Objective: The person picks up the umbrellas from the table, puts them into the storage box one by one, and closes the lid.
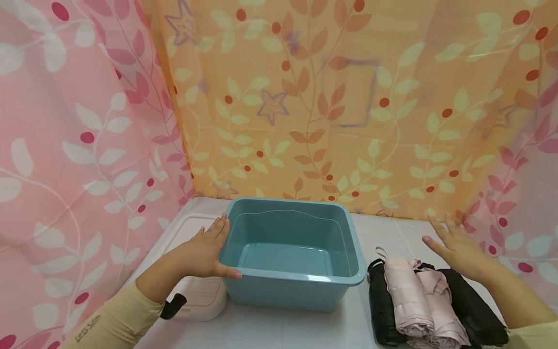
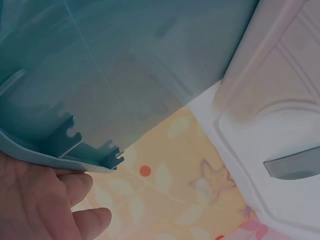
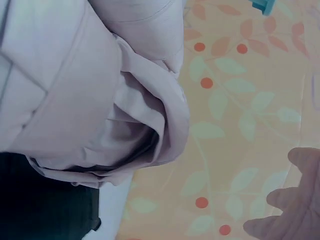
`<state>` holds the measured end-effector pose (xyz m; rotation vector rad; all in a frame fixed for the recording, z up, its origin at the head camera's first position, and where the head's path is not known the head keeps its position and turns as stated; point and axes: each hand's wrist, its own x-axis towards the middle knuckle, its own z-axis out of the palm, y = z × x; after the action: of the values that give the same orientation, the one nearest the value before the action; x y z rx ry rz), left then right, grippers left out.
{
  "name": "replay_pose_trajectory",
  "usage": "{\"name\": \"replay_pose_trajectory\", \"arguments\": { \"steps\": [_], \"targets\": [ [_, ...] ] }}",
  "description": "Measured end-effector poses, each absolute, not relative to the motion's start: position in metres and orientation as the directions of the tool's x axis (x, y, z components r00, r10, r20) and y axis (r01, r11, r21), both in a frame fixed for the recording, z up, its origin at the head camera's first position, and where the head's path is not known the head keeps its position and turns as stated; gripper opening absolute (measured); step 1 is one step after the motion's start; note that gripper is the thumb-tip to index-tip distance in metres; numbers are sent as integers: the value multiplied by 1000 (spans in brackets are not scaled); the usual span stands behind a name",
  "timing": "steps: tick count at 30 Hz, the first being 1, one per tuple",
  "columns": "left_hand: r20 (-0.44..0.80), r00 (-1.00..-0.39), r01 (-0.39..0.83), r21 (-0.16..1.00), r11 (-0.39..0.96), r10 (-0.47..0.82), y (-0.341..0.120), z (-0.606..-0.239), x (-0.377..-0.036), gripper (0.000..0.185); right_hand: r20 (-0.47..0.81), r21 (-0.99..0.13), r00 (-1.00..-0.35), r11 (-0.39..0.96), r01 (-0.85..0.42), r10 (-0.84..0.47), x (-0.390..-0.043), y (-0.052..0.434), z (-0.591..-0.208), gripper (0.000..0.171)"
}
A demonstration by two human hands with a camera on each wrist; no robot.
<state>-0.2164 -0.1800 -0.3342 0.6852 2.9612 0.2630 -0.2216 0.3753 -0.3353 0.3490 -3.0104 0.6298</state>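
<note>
A blue-green plastic bin (image 1: 287, 293) stands on the white table, nothing inside it. My left hand (image 1: 202, 249) rests at its left rim, fingers stretched along the side and thumb over the front corner. In the left wrist view the palm (image 2: 35, 200) lies against the rim's underside, by small notched ribs (image 2: 67, 137). My right hand (image 1: 459, 247) is spread in the air above a bundle at the right, holding nothing. That bundle has pink rolled cloths (image 1: 410, 300) in the middle and black rolls (image 1: 383, 305) at both sides. In the right wrist view a pink roll (image 3: 65, 90) fills the left part.
A whitish lid (image 1: 202, 300) with a grey latch (image 2: 295, 165) lies partly behind and left of the bin. Pink patterned cloth (image 1: 87, 169) hangs at the left side, orange patterned cloth (image 1: 314, 121) at the back. A thin loop (image 1: 381, 252) sticks up from the black roll.
</note>
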Motion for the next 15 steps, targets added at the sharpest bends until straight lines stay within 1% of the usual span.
{"name": "replay_pose_trajectory", "arguments": {
  "steps": [5,10,15],
  "targets": [
    [-54,-890,436,197,878,453,-179,-333,-216,131,80,-465,-972,854,-234,-223,-220,386,-337,73],
    [-65,-889,432,204,879,452,-179,-333,-216,130,54,-529,-976,824,-206,-210,-217,399,-340,70],
    [-66,-888,435,209,876,456,-181,-334,-217,130,23,-542,-988,828,-142,-154,-214,413,-341,69]
  ]
}}
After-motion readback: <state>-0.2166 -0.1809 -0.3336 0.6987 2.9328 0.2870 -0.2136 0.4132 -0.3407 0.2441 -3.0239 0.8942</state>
